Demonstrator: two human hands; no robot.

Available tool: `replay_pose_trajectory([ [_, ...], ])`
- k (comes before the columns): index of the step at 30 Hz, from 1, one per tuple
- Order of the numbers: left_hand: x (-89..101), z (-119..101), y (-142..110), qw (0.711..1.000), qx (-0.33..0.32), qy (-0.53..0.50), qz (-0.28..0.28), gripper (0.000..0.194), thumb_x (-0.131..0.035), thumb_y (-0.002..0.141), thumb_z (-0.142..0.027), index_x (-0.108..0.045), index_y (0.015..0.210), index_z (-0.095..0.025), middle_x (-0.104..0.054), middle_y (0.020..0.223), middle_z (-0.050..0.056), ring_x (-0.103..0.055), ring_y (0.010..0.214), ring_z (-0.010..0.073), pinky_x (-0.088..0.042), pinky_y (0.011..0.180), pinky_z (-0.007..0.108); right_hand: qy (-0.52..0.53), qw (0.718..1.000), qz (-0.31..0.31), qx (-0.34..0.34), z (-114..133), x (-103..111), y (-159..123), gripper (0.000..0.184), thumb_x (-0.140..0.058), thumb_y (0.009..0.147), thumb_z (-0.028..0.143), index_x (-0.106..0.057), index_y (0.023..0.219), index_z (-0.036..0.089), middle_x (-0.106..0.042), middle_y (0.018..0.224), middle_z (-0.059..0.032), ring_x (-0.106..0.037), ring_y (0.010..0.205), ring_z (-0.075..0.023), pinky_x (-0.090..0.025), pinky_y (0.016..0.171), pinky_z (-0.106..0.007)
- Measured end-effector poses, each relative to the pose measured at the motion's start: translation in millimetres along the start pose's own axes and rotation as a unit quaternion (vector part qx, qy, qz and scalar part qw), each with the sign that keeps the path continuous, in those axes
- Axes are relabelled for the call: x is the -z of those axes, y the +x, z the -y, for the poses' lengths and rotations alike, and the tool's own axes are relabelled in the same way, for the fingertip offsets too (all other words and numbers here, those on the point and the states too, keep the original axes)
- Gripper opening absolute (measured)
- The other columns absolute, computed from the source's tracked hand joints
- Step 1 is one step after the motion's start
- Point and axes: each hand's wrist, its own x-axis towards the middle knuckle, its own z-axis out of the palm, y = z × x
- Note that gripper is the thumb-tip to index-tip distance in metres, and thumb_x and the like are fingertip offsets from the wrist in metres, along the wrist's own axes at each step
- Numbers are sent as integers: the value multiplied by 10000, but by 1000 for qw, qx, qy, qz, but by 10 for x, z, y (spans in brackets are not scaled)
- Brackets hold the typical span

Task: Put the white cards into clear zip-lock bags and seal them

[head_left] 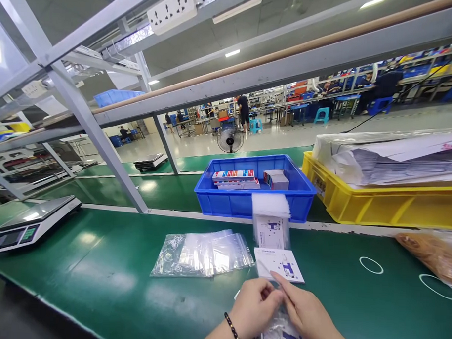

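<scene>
Left hand (256, 306) and right hand (308, 311) working at clear bag (279, 334) with printed insert

Head view: both hands are meeting at the near edge of green table (106, 294). Left is curling its fingers nearly closed, thumb and forefinger pinching the bag's upper edge; beaded bracelet (233, 329) is circling that wrist. Right is holding its fingers straighter and close together, touching the bag from the other side; cannot tell how firmly it is gripping, contact partly hidden. Bag is lying below and between the hands, purple print showing through.

Just beyond the fingertips, white printed leaflet (278, 265) is lying flat. Behind it, sleeved stack (271, 223) is leaning on blue bin (225, 198), which is holding printed boxes (235, 176). Ahead and left of the hands, spread of clear bags (208, 255) is lying flat. Well left, scale (33, 224) is standing. Right of the hands, two white rings (361, 259) are showing on the green surface, a bag of brownish items (430, 253) sitting beside them. Ahead and right, yellow bin (380, 207) is holding wrapped paper stacks (407, 163).
</scene>
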Motion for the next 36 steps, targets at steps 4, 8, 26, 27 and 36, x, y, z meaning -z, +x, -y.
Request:
replay_pose_trajectory([
  [4,-40,98,157,987,41,-148,-42,337,-422,712,-431,-488,510,-169,-425,450,-29,-383,419,96,-293,441,229,-63,992,-3,112,14,-32,-4,414,-322,798,169,-618,1086,196,-725,854,-97,-678,702,-226,-538,606,-320],
  [8,-53,111,157,983,44,-174,-43,295,-436,675,-385,-436,459,-183,-409,436,-30,-366,409,93,-291,433,230,-38,994,-9,103,144,-8,14,303,-371,817,213,-618,992,213,-697,822,-83,-656,722,-207,-529,632,-298],
  [26,-69,85,40,996,2,-77,-40,285,-453,675,-327,-380,436,-189,-364,442,-41,-339,472,96,-268,491,240,-134,974,-162,84,132,16,17,270,-324,878,280,-561,804,176,-602,707,-66,-575,620,-171,-461,552,-276],
  [27,-48,91,63,994,16,-98,-43,293,-447,681,-351,-393,443,-189,-356,432,-45,-333,456,94,-273,479,238,-136,971,-158,119,142,22,13,254,-356,876,298,-565,921,160,-616,780,-83,-590,670,-175,-474,583,-274],
  [36,348,-11,-48,962,-264,59,-45,131,-484,734,-251,-581,786,-179,-612,786,44,-496,833,184,-342,842,351,30,991,90,98,287,299,1,303,-317,883,234,-578,734,199,-595,626,-16,-549,571,-129,-426,542,-225],
])
